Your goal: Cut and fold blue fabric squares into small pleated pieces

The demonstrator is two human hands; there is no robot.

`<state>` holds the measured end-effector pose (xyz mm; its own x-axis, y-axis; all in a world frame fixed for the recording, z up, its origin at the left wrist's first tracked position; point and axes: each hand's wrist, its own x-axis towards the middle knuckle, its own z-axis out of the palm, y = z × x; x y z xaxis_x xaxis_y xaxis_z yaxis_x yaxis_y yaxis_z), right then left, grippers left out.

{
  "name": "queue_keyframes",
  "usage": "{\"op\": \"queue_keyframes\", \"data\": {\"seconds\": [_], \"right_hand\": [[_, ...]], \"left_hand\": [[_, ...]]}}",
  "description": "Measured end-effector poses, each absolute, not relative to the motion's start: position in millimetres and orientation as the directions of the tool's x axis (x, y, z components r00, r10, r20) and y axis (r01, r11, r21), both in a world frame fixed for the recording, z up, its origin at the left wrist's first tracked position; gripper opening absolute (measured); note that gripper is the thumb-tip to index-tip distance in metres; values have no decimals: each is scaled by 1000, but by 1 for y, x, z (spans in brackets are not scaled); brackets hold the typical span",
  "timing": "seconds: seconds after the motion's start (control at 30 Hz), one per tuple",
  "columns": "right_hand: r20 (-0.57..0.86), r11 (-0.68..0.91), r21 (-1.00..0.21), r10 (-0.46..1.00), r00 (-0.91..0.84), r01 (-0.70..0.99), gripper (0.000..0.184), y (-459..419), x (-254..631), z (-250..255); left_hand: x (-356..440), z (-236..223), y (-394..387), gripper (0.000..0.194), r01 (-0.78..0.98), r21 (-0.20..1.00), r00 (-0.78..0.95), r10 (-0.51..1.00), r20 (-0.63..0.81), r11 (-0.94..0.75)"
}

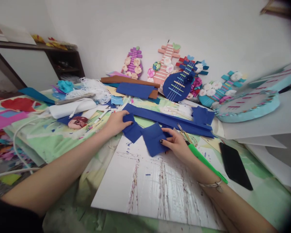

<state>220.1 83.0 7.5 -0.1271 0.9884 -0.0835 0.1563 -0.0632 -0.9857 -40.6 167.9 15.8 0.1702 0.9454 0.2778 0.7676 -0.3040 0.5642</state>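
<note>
My left hand point(116, 123) pinches a small dark blue paper piece point(133, 132) by its left edge. In my right hand point(174, 142) is a second blue paper square point(153, 139), gripped at its right side between thumb and fingers. The two pieces are side by side, their near corners almost meeting, above a scored white board point(121, 181). Just beyond them runs a long folded blue paper strip point(169, 119). Scissors point(184, 132) lie past my right hand, and a green cutter point(206, 163) lies partly behind my right wrist.
Decorated paper guitars point(177, 85) lean on the back wall. A black phone point(235, 165) lies at the right. White string point(92, 90), a white glue-gun-like tool point(72, 108) and its cable point(16, 139) are at the left. Large white sheets point(262, 129) stand on the right.
</note>
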Motion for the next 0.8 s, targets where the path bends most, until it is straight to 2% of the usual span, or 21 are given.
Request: {"op": "queue_keyframes", "data": {"seconds": [0.07, 0.13, 0.23, 0.3, 0.37, 0.5, 0.63, 0.7, 0.8], "right_hand": [[-86, -64, -986, 986, -139, 156, 51, 82, 220, 9], [-84, -60, -985, 985, -148, 162, 51, 82, 219, 11], [-88, -66, -987, 984, -154, 144, 50, 82, 220, 12], [-97, -79, -990, 983, -156, 120, 49, 83, 220, 13], [-111, -96, -990, 982, -155, 102, 48, 83, 221, 13], [-135, -117, -987, 976, -172, 112, 47, 83, 221, 13], [-95, -52, -986, 957, -275, 160, 33, 83, 225, 17], [-79, 2, -976, 930, -359, 220, 26, 83, 229, 19], [-22, 137, -937, 895, -446, 320, 30, 82, 233, 21]], "left_hand": [[-44, 15, 167, 44, 849, 427, 173, 928, 330, -311], [-42, 15, 161, 46, 842, 349, 245, 868, 431, -411], [-31, 19, 141, 34, 653, 275, 466, 661, 588, -705], [-19, 21, 125, 41, 409, 238, 691, 470, 550, -881], [-6, 21, 110, 46, 302, 202, 789, 363, 496, -932], [10, 13, 99, 20, 240, 93, 802, 251, 543, -966], [7, 4, 108, 21, 211, 153, 756, 260, 600, -965], [2, 2, 115, 21, 225, 251, 709, 335, 621, -941], [-5, 1, 121, 24, 231, 400, 684, 440, 581, -887]]}}
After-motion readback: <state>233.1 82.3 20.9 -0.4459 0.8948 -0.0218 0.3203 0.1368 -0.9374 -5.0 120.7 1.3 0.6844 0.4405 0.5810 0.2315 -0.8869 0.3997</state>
